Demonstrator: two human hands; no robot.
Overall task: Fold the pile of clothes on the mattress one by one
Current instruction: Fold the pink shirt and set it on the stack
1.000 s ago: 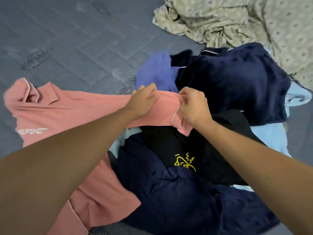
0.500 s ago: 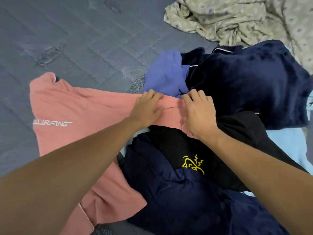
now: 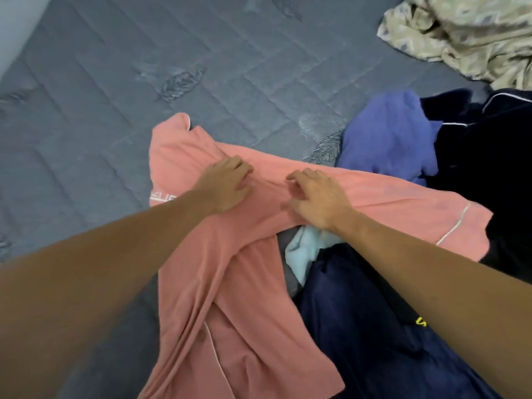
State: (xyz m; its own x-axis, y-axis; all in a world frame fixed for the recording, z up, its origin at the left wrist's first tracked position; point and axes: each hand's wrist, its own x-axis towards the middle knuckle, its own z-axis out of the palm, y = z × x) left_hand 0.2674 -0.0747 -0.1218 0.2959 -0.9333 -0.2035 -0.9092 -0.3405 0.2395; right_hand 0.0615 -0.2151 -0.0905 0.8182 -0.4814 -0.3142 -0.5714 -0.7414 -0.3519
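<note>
The salmon-pink soft knit shirt with thin white piping and white chest lettering [image 3: 230,269] lies partly on the grey quilted mattress [image 3: 144,82] and partly draped over the near edge of the pile of dark and blue clothes [image 3: 431,168], its piped hem end resting on the pile at the right and its other end trailing toward the camera. The left hand [image 3: 224,185] lies flat on the cloth near the lettering, fingers straight and close together, pressing down and not gripping. The right hand [image 3: 316,197] rests on the shirt's middle band with its fingers slightly bent and a little spread, tips touching the fabric; whether any cloth is pinched beneath them cannot be told. The garment appears light, limp and without stiffness: it creases into long folds and follows whatever lies under it. It is judged unlikely to slip from a grasp and not fragile, but it will sag and bunch if lifted at one point only. Adjacent garments, namely a periwinkle-blue fleece piece [image 3: 388,139], a dark navy plush garment with white piping [image 3: 489,139], a pale blue cloth [image 3: 302,254] and a navy garment with a yellow print [image 3: 374,326], could drag along. Recommended holds are two well-separated points along a piped seam or hem, drawing the shirt clear onto bare mattress. A beige patterned sheet [image 3: 460,33] lies well apart.
</note>
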